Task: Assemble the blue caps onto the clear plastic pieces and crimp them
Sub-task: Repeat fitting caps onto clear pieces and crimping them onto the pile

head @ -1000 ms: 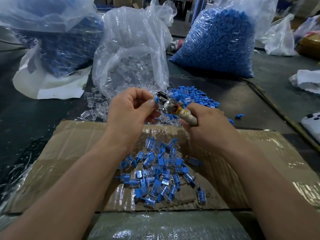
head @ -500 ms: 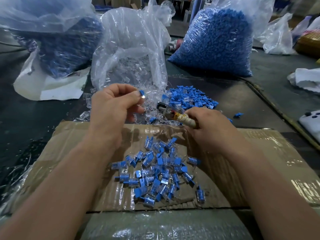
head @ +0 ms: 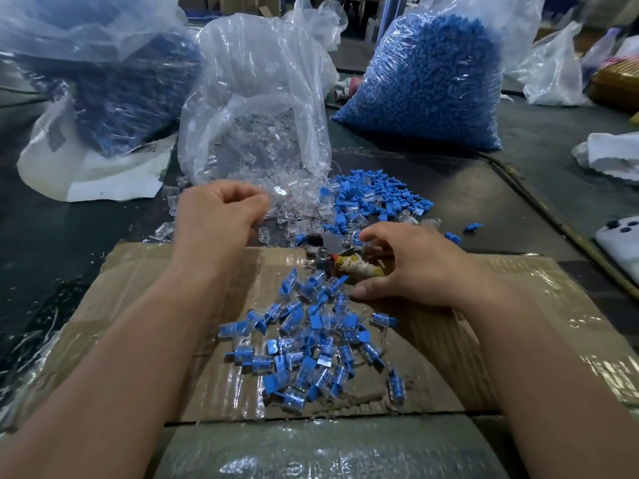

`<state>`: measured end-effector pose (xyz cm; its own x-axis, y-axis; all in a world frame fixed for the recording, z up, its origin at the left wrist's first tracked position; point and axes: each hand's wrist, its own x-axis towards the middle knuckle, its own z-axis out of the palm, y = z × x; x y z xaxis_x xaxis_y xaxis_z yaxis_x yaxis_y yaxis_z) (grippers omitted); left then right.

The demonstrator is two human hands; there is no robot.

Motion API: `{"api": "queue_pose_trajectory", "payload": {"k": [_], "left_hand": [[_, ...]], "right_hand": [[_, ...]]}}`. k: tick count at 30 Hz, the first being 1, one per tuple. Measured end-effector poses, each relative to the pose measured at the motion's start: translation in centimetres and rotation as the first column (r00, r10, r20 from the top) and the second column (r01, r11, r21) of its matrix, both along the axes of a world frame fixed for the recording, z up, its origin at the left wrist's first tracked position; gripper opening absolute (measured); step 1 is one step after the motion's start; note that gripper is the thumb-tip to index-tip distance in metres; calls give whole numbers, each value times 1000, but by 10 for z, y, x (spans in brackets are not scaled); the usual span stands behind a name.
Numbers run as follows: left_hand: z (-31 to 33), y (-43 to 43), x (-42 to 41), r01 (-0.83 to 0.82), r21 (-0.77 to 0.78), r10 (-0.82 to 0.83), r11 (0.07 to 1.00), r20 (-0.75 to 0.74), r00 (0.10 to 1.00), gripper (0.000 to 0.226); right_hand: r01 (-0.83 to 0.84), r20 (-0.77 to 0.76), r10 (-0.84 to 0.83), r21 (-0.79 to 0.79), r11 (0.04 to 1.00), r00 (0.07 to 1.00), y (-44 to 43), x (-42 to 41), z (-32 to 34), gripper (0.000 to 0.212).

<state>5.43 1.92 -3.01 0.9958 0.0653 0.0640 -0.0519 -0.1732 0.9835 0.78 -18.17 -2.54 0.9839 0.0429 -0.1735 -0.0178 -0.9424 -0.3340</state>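
Right, the left hand (head: 221,216) hovers at the far edge of the cardboard sheet (head: 138,305), over the spill of clear plastic pieces (head: 294,205). Its fingers are curled in towards the thumb. It's blurred, so I cannot tell whether anything is pinched there.

Over on the other side, the right hand (head: 415,267) rests low on the cardboard with its fingers wrapped round the crimping tool (head: 345,264). The cloth-bound handle sits in the palm, and the metal head pokes out to the left, just beside the loose parts. The forefinger stretches forward to the near edge of the heap of blue caps (head: 377,198), and the thumb lies flat on the cardboard.

Those loose caps lie on the dark table (head: 449,188), mixed with clear pieces where the two heaps meet. The clear pieces pour from the mouth of a clear bag (head: 256,108), which stands open behind the left hand.

Nearer the camera, between the two forearms, a scatter of assembled pieces (head: 304,344) is spread over the cardboard, blue caps seated in clear bodies and lying every which way.

At the back right stands a full bag of blue caps (head: 425,81). At the back left there's another bag (head: 103,81), with blue showing through the plastic. On the far right, a white cloth (head: 608,153) and a phone (head: 622,243) sit well apart from the work.
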Motion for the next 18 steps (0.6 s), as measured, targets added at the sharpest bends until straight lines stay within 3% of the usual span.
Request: {"api": "queue_pose_trajectory", "payload": {"k": [3, 5, 9, 13, 18], "left_hand": [[-11, 0, 4, -62, 295, 23, 953, 132, 991, 14], [-19, -1, 5, -56, 470, -31, 881, 175, 984, 27], [-27, -4, 9, 65, 709, -141, 703, 49, 989, 36], [-26, -7, 7, 55, 734, -155, 677, 70, 985, 20], [-20, -9, 2, 19, 589, -130, 808, 146, 981, 9]], "right_hand": [[2, -7, -2, 5, 1000, 1000, 0, 0, 0, 81], [-1, -2, 1, 13, 1000, 1000, 0, 0, 0, 78], [-1, 12, 0, 38, 999, 1000, 0, -1, 1, 74], [-3, 21, 2, 38, 999, 1000, -1, 0, 1, 71], [18, 35, -20, 53, 998, 999, 0, 1, 1, 71]]}}
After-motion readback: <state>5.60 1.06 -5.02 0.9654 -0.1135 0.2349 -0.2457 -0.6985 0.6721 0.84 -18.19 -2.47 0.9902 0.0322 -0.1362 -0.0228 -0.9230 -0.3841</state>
